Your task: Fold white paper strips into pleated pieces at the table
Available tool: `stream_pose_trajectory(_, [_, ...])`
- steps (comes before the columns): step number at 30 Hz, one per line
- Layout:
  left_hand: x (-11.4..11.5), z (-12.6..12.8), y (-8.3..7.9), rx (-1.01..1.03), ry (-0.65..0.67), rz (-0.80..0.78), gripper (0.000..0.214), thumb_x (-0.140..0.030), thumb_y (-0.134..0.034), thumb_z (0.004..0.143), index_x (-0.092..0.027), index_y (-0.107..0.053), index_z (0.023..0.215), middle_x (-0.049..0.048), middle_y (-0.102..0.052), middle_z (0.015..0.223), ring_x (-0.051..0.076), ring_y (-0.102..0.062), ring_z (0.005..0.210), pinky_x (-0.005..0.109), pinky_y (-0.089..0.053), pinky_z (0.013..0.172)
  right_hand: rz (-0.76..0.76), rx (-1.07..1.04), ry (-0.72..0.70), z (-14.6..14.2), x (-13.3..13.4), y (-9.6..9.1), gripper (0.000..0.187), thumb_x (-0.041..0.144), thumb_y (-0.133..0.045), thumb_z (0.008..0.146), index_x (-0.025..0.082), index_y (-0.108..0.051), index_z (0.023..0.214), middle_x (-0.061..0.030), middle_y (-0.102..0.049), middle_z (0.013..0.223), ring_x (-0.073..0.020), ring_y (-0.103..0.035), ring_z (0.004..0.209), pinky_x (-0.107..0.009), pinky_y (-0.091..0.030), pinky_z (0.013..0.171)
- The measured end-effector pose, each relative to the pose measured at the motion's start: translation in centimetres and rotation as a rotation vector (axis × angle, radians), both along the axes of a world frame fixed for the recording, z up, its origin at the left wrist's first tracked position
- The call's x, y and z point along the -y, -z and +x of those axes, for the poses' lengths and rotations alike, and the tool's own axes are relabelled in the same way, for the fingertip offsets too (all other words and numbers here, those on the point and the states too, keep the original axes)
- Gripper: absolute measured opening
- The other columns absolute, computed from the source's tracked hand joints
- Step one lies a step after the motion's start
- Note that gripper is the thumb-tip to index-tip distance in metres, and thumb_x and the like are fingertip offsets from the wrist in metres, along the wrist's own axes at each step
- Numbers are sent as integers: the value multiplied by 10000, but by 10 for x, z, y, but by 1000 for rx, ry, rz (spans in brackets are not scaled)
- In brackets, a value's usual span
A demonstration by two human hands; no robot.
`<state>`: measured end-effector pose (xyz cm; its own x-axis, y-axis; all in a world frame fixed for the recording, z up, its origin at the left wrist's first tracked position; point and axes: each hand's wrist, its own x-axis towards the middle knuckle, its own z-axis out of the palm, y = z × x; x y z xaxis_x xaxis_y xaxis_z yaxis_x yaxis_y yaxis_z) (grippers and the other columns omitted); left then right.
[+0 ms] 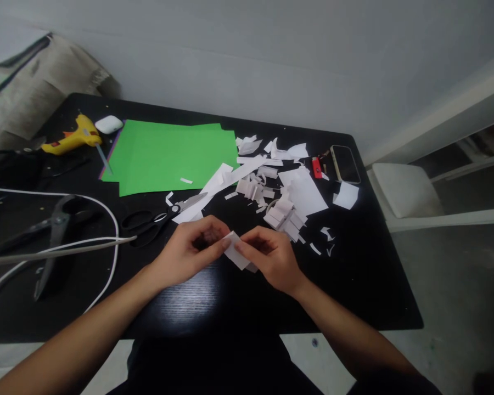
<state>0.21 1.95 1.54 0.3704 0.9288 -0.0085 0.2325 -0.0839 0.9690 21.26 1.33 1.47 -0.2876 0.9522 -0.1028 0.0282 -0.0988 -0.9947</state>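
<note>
Both my hands meet over the near middle of a black table (354, 285). My left hand (191, 249) and my right hand (269, 255) each pinch the same small folded piece of white paper (235, 251) between thumb and fingers. Just behind them lies a heap of white paper scraps (280, 189), strips and cut pieces. Black-handled scissors (160, 219) lie shut to the left of my left hand.
Green paper sheets (168, 153) lie at the back centre. A yellow glue gun (72, 137) and a white earbud case (109, 124) sit back left. Pliers (45, 230) and white cables (107, 241) lie at left. A phone (344, 163) and red lighter (316, 167) sit back right.
</note>
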Motion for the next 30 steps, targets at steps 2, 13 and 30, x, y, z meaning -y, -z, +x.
stream_pose_trajectory(2, [1,1,-1,26,-24,-24,178,-333,-651,969,-160,-692,962,-4,-650,718,97,-572,594,206,-446,534,11,-10,45,-1,0,1,118,310,-781,845,205,-751,801,4,-731,722,-125,-656,635,-241,-526,593])
stream_pose_trajectory(13, [2,5,0,87,-86,-42,173,-293,-657,970,-157,-691,869,-1,-684,656,100,-625,563,201,-508,546,-12,-12,101,-1,0,3,145,339,-780,842,210,-759,779,-4,-728,705,-133,-644,617,-250,-525,574])
stream_pose_trajectory(30, [4,8,3,20,-95,110,142,-263,-714,938,-177,-732,827,3,-727,743,108,-649,661,204,-502,615,86,17,37,-5,7,9,126,310,-771,870,201,-760,808,-7,-732,724,-131,-659,627,-249,-532,587])
